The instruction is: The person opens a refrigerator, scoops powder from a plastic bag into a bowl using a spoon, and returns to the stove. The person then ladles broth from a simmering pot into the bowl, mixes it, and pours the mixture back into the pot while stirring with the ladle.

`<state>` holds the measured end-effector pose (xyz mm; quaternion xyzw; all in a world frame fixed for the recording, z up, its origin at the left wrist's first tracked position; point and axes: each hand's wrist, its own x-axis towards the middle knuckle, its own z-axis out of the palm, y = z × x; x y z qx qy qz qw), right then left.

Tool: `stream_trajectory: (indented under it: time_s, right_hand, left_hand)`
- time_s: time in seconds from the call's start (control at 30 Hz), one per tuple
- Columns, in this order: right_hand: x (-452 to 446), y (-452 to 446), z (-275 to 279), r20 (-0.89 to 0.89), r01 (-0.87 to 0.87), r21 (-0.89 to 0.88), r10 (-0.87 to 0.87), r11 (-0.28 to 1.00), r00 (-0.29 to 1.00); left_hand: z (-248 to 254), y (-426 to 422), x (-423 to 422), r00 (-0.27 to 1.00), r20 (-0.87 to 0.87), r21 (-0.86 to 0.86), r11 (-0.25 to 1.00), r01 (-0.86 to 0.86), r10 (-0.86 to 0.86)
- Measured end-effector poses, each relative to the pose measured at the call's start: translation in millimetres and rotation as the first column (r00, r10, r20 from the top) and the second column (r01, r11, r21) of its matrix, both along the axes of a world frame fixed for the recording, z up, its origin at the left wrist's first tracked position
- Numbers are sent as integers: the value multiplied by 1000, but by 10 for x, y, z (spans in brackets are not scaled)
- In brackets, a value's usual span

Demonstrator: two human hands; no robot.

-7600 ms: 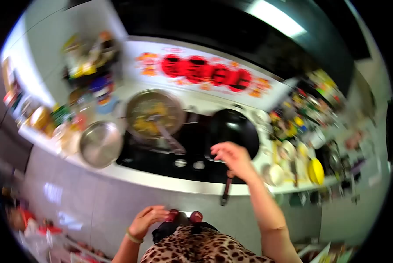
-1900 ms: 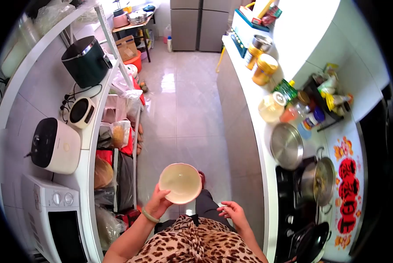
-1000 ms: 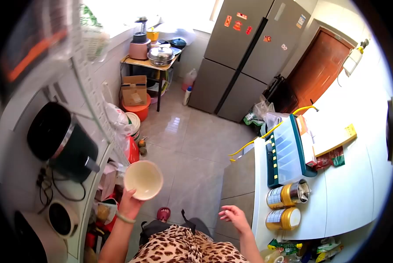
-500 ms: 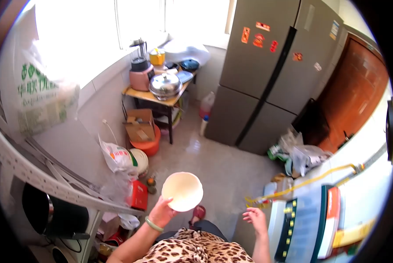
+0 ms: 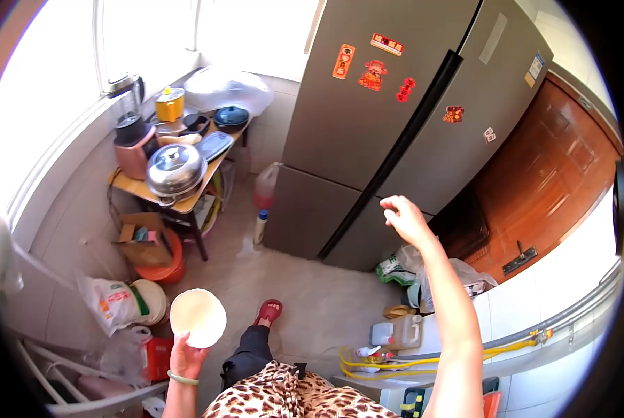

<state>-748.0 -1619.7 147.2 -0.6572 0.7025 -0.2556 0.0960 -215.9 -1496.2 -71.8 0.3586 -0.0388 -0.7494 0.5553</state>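
Observation:
My left hand point(image 5: 186, 359), with a pale green bangle at the wrist, grips the near rim of a cream-white bowl point(image 5: 198, 318). The bowl is held low at the left, its pale inside facing up. My right hand point(image 5: 406, 219) is stretched forward with loosely bent fingers and holds nothing. It appears in front of the lower doors of the grey refrigerator point(image 5: 368, 132), near the dark vertical handle strip point(image 5: 395, 153). Whether it touches the refrigerator I cannot tell.
A small table point(image 5: 134, 187) at the left bears a steel lidded pot point(image 5: 176, 171) and a pink blender point(image 5: 134, 150). Below is an orange tub point(image 5: 173, 258) with a cardboard box. Bags point(image 5: 458, 279) lie before the brown door point(image 5: 542, 181). Yellow hose point(image 5: 430, 360) runs along the right.
I have stepped forward, and the refrigerator looks nearer. My right hand has risen and reached out towards it. My left hand still holds the bowl, now further left in view.

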Motion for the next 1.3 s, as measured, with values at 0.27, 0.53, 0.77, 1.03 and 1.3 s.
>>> stream_trajectory:
  time_s: [0.27,0.53,0.77,1.03,1.3]
  right_hand:
    - [-1039,-1438,606,-581,296,84,-194,951,790]
    - [-1959,-2531,306,69,509,120,-519,852,852]
    - [-1883,-2759,-103,585,458,28,-386,889,713]
    - [-1656,-2231,-211,514,347,-186,-210,919,832]
    - [-1197,-688,277,544,-244,-116,267,963,795]
  left_hand:
    - [187,-1784,-1205,981,-100,-80,984,160,-167]
    - [690,-2952,-2188,882,-84,-164,880,446,-463]
    - [735,-2902,-2567,876,-41,-115,873,474,-481]
    - [602,-2366,-2675,981,-86,-27,985,172,-174]
    - [643,-1953,-2617,982,25,2,982,-186,186]
